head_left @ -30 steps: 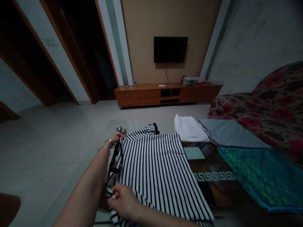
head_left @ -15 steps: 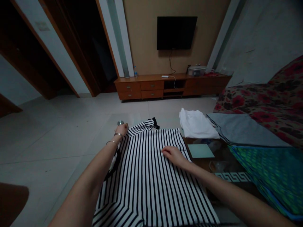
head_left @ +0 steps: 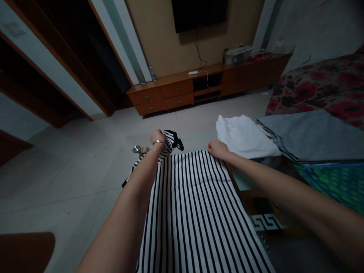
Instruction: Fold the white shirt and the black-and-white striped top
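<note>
A black-and-white striped shirt [head_left: 196, 204] lies stretched over the low table in front of me. My left hand [head_left: 157, 137] is closed on a bunched part of it at the far left, beside a sleeve with a black cuff. Silver bangles circle that wrist. At the shirt's far right corner, my right hand [head_left: 217, 149] has its fingers closed on the cloth edge. Part of the shirt's left side hangs past my left forearm, which hides some of it.
A folded white garment [head_left: 241, 136] lies beyond my right hand. Grey cloth [head_left: 313, 136] and a green-blue cloth [head_left: 338, 182] lie to the right, near a flowered sofa [head_left: 318, 85]. A brown wooden cabinet [head_left: 176, 93] stands along the far wall. A brown rounded object [head_left: 25, 252] is at lower left.
My left hand has moved right and away from me with the shirt's left side, which is now gathered inward. The right hand has gone from the shirt's middle to its far right corner.
</note>
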`<state>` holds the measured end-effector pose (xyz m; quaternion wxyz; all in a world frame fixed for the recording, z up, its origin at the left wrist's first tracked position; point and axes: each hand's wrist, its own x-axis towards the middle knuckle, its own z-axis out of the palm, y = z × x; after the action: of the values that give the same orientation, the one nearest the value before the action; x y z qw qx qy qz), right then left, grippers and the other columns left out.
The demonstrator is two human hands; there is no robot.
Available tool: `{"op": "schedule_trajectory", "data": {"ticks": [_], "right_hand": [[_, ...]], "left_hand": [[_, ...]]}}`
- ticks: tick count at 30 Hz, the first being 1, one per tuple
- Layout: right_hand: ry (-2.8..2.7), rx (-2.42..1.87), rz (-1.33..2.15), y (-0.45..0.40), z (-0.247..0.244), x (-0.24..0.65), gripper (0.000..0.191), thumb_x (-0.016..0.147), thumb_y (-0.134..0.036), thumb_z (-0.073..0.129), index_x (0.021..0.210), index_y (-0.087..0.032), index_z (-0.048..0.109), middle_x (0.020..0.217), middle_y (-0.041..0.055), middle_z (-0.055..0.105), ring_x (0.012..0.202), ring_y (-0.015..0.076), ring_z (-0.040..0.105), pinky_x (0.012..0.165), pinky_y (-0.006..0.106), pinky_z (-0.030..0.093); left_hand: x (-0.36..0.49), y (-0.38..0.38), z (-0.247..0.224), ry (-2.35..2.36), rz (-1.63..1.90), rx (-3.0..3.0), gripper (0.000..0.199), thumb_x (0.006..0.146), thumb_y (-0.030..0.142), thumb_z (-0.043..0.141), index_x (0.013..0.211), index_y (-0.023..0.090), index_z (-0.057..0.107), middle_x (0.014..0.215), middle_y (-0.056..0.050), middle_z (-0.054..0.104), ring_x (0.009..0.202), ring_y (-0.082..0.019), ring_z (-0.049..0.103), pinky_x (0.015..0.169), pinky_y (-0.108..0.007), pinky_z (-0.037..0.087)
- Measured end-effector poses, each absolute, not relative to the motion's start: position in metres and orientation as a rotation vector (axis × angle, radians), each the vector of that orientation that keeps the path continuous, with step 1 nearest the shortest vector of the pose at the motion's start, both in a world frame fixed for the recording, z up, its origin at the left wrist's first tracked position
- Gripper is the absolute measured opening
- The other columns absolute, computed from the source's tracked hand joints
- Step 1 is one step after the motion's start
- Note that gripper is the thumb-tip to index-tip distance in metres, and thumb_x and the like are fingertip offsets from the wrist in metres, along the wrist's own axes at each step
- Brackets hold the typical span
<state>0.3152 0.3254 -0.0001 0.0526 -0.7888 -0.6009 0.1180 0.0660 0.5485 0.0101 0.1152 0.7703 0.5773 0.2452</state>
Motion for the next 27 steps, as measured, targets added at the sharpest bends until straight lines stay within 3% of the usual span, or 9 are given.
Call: {"op": "schedule_trajectory", "data": {"ticks": [2, 5, 8, 10, 14, 17, 20, 23, 27], "right_hand": [[-1.764, -2.406, 0.332, 0.327, -0.006, 0.317, 0.031, 0.089, -0.024, 0.043, 0.099, -0.012, 0.069, 0.103, 0.0165, 0.068, 0.097, 0.0244, 0.063, 0.078, 0.029, 0.044], [-1.642, -2.405, 0.286, 0.325, -0.01, 0.321, 0.032, 0.091, -0.024, 0.039, 0.102, -0.013, 0.067, 0.102, 0.0164, 0.068, 0.096, 0.025, 0.063, 0.078, 0.03, 0.044], [-1.574, -2.379, 0.294, 0.32, -0.01, 0.323, 0.034, 0.091, -0.019, 0.038, 0.114, -0.015, 0.062, 0.105, 0.0146, 0.067, 0.098, 0.0244, 0.062, 0.08, 0.03, 0.044], [-1.576, -2.325, 0.275, 0.313, -0.005, 0.322, 0.037, 0.09, -0.015, 0.038, 0.123, -0.015, 0.055, 0.109, 0.0143, 0.065, 0.1, 0.0238, 0.06, 0.082, 0.031, 0.043], [-1.702, -2.188, 0.157, 0.291, 0.003, 0.304, 0.035, 0.092, -0.014, 0.034, 0.119, -0.013, 0.057, 0.112, 0.0158, 0.061, 0.104, 0.0236, 0.056, 0.087, 0.031, 0.041], [-1.837, -2.109, 0.1, 0.277, -0.004, 0.28, 0.032, 0.094, -0.026, 0.041, 0.119, -0.015, 0.058, 0.119, 0.0157, 0.058, 0.114, 0.0257, 0.049, 0.095, 0.035, 0.037], [-1.862, -2.096, 0.062, 0.278, -0.024, 0.263, 0.043, 0.093, -0.039, 0.047, 0.13, -0.018, 0.051, 0.138, 0.0163, 0.045, 0.129, 0.0284, 0.036, 0.103, 0.042, 0.029], [-1.847, -2.08, 0.054, 0.293, -0.04, 0.263, 0.046, 0.095, -0.039, 0.043, 0.133, -0.015, 0.048, 0.146, 0.0165, 0.036, 0.136, 0.0276, 0.027, 0.107, 0.044, 0.023], [-1.885, -2.037, 0.098, 0.319, -0.04, 0.276, 0.044, 0.097, -0.034, 0.04, 0.134, -0.011, 0.048, 0.146, 0.0167, 0.037, 0.137, 0.0249, 0.027, 0.109, 0.041, 0.022]], "left_hand": [[0.058, 0.555, 0.017, 1.806, 0.851, 2.178, 0.026, 0.083, 0.013, 0.047, 0.106, 0.012, 0.059, 0.106, -0.017, 0.066, 0.102, -0.024, 0.061, 0.087, -0.034, 0.046], [0.039, 0.552, 0.02, 1.763, 0.907, 2.148, 0.053, 0.079, 0.015, 0.057, 0.13, 0.011, 0.045, 0.13, -0.017, 0.054, 0.116, -0.023, 0.055, 0.097, -0.032, 0.044], [0.014, 0.533, 0.018, 1.741, 0.785, 2.26, 0.072, 0.077, 0.022, 0.064, 0.141, 0.01, 0.032, 0.148, -0.018, 0.034, 0.136, -0.025, 0.035, 0.111, -0.033, 0.031], [-0.003, 0.512, 0.015, 1.799, 0.664, 2.34, 0.063, 0.082, 0.025, 0.057, 0.14, 0.01, 0.036, 0.15, -0.016, 0.031, 0.14, -0.025, 0.027, 0.115, -0.034, 0.025], [-0.033, 0.46, 0.005, 1.673, 0.429, 2.579, 0.044, 0.092, 0.029, 0.04, 0.134, 0.016, 0.048, 0.147, -0.01, 0.039, 0.136, -0.021, 0.035, 0.114, -0.035, 0.027], [-0.051, 0.428, -0.011, 1.591, 0.188, 2.665, 0.046, 0.094, 0.039, 0.036, 0.136, 0.025, 0.047, 0.15, -0.005, 0.036, 0.139, -0.024, 0.029, 0.113, -0.044, 0.026], [-0.065, 0.415, -0.025, 1.772, 0.022, 2.556, 0.052, 0.093, 0.047, 0.032, 0.142, 0.031, 0.04, 0.153, -0.003, 0.029, 0.142, -0.028, 0.022, 0.112, -0.053, 0.021], [-0.072, 0.415, -0.03, 1.9, 0.005, 2.491, 0.057, 0.093, 0.052, 0.027, 0.145, 0.03, 0.034, 0.155, -0.004, 0.024, 0.143, -0.028, 0.018, 0.112, -0.055, 0.019], [-0.071, 0.422, -0.026, 1.928, 0.02, 2.479, 0.06, 0.093, 0.053, 0.026, 0.145, 0.024, 0.035, 0.155, -0.007, 0.023, 0.143, -0.029, 0.018, 0.111, -0.055, 0.02]]}}
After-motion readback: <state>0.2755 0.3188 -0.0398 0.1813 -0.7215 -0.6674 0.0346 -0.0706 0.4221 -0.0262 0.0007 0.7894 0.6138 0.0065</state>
